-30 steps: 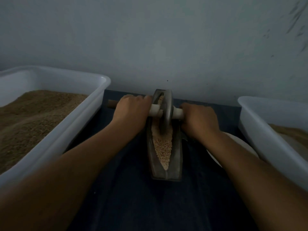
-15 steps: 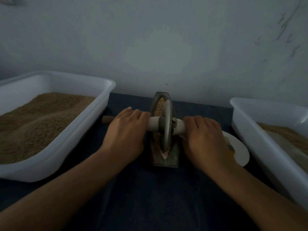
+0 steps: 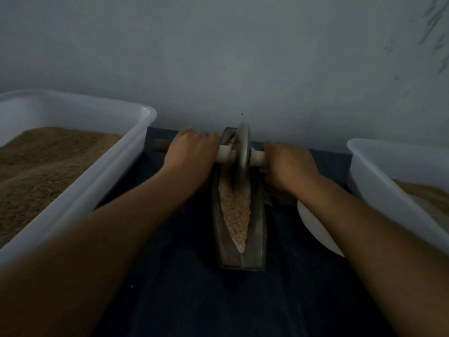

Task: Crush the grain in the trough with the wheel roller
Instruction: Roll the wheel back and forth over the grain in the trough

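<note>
Dark cloth [image 3: 184, 288] covers the table, white tubs [image 3: 102, 171] at both sides. Between them, the trough [image 3: 257, 239] holds grain [image 3: 235, 212]. Left hand [image 3: 192, 152] and right hand [image 3: 289, 166] clench the roller [image 3: 242, 154] axle, wheel at the far end.

White tub [image 3: 102, 152] at left, heaped with brown grain. Second white tub [image 3: 379, 171] at right, partly filled. White plate [image 3: 315, 227] beside right tub. Dark blue desk [image 3: 182, 288]. Pale wall [image 3: 243, 57] behind.
</note>
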The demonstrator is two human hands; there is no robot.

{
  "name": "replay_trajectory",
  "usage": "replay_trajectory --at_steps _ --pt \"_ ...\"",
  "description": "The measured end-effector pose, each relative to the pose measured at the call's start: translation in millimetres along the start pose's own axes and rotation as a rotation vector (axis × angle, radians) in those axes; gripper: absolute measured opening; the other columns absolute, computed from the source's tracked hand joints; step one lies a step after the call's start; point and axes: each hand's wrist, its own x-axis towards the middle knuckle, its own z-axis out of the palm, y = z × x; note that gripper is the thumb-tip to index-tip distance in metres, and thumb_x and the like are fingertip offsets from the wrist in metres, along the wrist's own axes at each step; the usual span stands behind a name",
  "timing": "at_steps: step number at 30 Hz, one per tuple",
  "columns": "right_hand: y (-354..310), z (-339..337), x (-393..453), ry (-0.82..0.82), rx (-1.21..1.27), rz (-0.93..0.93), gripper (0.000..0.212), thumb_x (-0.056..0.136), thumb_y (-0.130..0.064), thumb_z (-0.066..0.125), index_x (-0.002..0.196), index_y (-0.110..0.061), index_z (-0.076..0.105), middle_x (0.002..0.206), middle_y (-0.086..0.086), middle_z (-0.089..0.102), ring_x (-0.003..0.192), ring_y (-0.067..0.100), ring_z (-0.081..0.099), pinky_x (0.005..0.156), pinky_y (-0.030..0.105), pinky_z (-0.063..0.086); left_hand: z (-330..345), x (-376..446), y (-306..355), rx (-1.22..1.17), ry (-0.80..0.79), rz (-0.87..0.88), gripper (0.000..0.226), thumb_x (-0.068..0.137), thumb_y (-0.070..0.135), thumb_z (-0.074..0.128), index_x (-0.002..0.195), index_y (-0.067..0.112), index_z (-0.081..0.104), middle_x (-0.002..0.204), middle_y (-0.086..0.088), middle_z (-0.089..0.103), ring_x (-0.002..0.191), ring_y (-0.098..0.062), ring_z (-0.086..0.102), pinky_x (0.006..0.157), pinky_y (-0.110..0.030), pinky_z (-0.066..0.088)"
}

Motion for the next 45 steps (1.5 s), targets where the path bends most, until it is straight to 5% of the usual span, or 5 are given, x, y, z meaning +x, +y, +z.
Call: replay_trajectory --at_steps 8,14,28,35,45 --pt "-2 3 12 0.014 -0.036 0.001 0.029 0.084 -0.036 0.068 0.107 -0.020 0.060 0.100 0.005 0.066 0.088 0.029 0.064 0.062 0.029 0.032 4 7 -4 -0.044 -0.063 -0.030 0.020 0.089 0.015 0.060 0.107 0.014 0.052 0.107 -0.009 0.066 0.095 -0.027 0.062 0.086 -0.036 0.042" --pt "-17 -13 -27 0.108 -0.117 -0.027 0.015 0.083 -0.025 0.067 0.088 -0.019 0.054 0.088 0.001 0.063 0.079 0.022 0.059 0.061 0.031 0.019 0 -33 4 -0.121 -0.021 -0.042 0.028 0.084 0.018 0.066 0.105 0.019 0.048 0.104 -0.002 0.065 0.093 -0.018 0.061 0.106 -0.034 0.033" --pt "-30 -45 -114 0.193 -0.022 -0.077 0.033 0.066 -0.006 0.079 0.095 -0.006 0.064 0.082 0.012 0.063 0.071 0.029 0.060 0.067 0.036 0.045 -48 -99 17 -0.266 0.050 0.044 0.060 0.077 0.029 0.075 0.130 0.021 0.048 0.130 0.002 0.055 0.120 -0.016 0.050 0.116 -0.034 0.025" --pt "-24 -19 -72 0.173 -0.064 -0.040 0.011 0.082 -0.007 0.065 0.089 -0.010 0.057 0.079 0.008 0.058 0.070 0.027 0.053 0.065 0.032 0.026 -15 -65 9 -0.185 0.012 0.020 0.093 0.079 0.027 0.076 0.152 0.011 0.020 0.148 -0.005 0.042 0.135 -0.020 0.039 0.120 -0.036 0.013" --pt "0 2 19 0.044 -0.057 -0.029 0.026 0.085 -0.031 0.068 0.106 -0.019 0.060 0.100 0.006 0.066 0.089 0.029 0.062 0.060 0.030 0.030 14 13 -6 -0.158 -0.036 -0.079 0.055 0.084 0.022 0.068 0.131 0.013 0.041 0.118 -0.010 0.062 0.105 -0.029 0.060 0.087 -0.040 0.044"
